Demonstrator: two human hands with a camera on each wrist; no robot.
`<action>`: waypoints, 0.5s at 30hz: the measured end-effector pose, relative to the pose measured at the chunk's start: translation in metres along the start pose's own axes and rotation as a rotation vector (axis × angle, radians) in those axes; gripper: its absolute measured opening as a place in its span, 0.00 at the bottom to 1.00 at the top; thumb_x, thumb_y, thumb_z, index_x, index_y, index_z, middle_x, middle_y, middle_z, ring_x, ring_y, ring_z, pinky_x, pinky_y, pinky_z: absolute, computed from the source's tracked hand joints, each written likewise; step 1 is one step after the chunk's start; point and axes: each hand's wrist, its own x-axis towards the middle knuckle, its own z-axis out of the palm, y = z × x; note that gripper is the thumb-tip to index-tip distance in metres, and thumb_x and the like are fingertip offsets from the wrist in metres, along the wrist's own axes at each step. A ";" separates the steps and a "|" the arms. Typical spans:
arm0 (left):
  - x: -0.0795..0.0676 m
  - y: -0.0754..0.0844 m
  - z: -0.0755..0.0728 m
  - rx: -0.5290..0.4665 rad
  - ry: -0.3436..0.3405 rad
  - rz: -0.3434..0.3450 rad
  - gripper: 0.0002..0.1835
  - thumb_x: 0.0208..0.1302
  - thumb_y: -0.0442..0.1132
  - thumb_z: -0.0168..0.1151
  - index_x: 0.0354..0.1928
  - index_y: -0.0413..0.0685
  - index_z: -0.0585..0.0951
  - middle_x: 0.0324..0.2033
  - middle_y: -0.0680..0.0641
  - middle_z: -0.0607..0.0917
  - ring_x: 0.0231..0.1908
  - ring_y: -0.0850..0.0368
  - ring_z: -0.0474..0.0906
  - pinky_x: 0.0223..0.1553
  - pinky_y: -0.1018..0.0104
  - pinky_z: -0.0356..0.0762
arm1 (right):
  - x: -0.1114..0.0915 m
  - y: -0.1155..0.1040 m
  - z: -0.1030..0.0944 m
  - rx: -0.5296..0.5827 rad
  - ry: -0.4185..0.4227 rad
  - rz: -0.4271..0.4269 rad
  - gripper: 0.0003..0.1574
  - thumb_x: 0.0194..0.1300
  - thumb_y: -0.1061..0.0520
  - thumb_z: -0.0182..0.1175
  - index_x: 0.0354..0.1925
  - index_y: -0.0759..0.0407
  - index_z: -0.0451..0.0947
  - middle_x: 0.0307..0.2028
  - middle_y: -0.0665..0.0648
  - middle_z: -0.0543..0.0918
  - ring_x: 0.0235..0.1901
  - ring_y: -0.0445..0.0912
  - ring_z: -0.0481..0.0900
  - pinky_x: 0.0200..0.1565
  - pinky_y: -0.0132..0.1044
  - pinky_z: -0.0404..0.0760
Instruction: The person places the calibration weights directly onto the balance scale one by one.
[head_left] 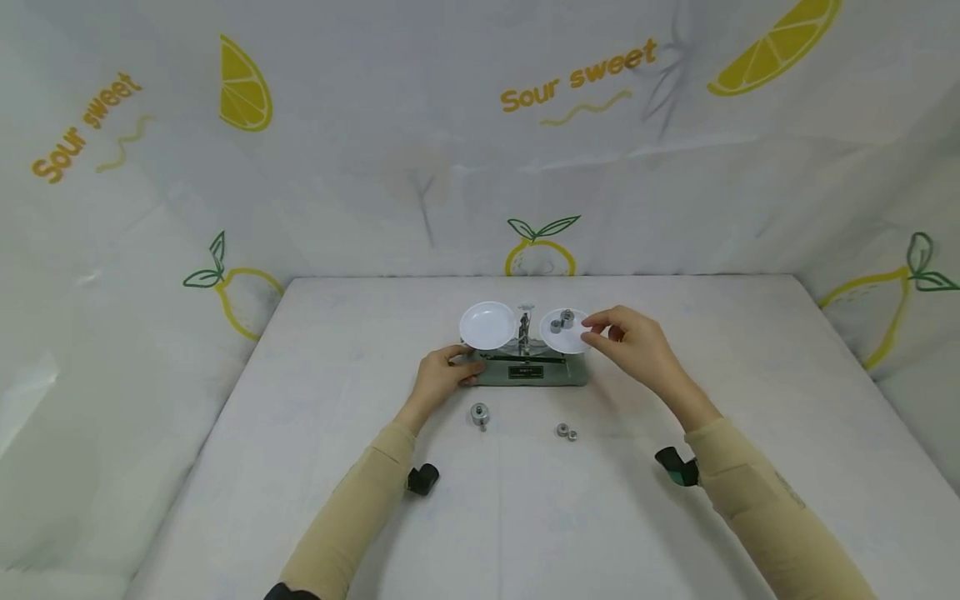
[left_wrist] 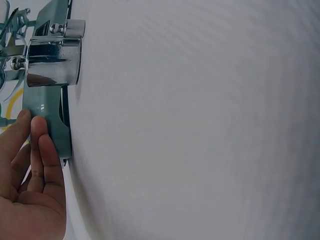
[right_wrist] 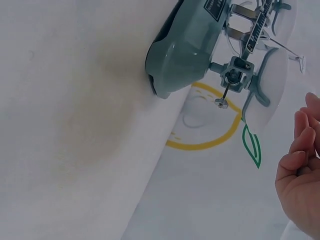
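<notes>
A green-based balance scale [head_left: 526,375] with two white pans stands on the table. My left hand [head_left: 441,377] grips the left end of its base; in the left wrist view, the fingers [left_wrist: 49,162] lie along that end. The left pan [head_left: 487,326] bears nothing. On the right pan [head_left: 573,342] stand two metal weights [head_left: 567,318], one larger than the other. My right hand [head_left: 633,342] hovers at this pan's right edge, thumb and forefinger apart with nothing between them. In the right wrist view, the right hand [right_wrist: 305,175] shows bent fingers beside the pan's underside.
A larger metal weight [head_left: 480,413] stands in front of the scale on the left, a small one close by it. Two small weights [head_left: 563,430] sit nearer me on the right. A white lemon-print sheet [head_left: 360,192] hangs behind the table.
</notes>
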 end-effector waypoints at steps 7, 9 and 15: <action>0.001 0.000 -0.002 -0.015 0.001 -0.001 0.25 0.54 0.43 0.68 0.55 0.46 0.78 0.30 0.43 0.87 0.24 0.63 0.83 0.36 0.69 0.81 | -0.021 0.001 0.002 0.066 0.014 -0.057 0.05 0.57 0.57 0.66 0.34 0.54 0.81 0.26 0.49 0.76 0.24 0.39 0.65 0.24 0.29 0.65; 0.001 0.000 -0.001 -0.010 -0.004 -0.005 0.25 0.54 0.43 0.68 0.55 0.46 0.77 0.27 0.43 0.87 0.23 0.64 0.82 0.36 0.70 0.80 | -0.029 0.003 0.005 0.085 0.008 -0.101 0.04 0.56 0.58 0.67 0.32 0.53 0.81 0.25 0.47 0.75 0.23 0.38 0.64 0.23 0.28 0.64; -0.001 -0.001 -0.001 -0.003 -0.001 -0.008 0.25 0.55 0.43 0.68 0.55 0.45 0.77 0.27 0.44 0.87 0.23 0.64 0.82 0.35 0.71 0.80 | -0.046 0.012 0.015 0.113 -0.092 -0.164 0.04 0.57 0.58 0.66 0.32 0.49 0.81 0.25 0.44 0.76 0.24 0.35 0.65 0.24 0.27 0.66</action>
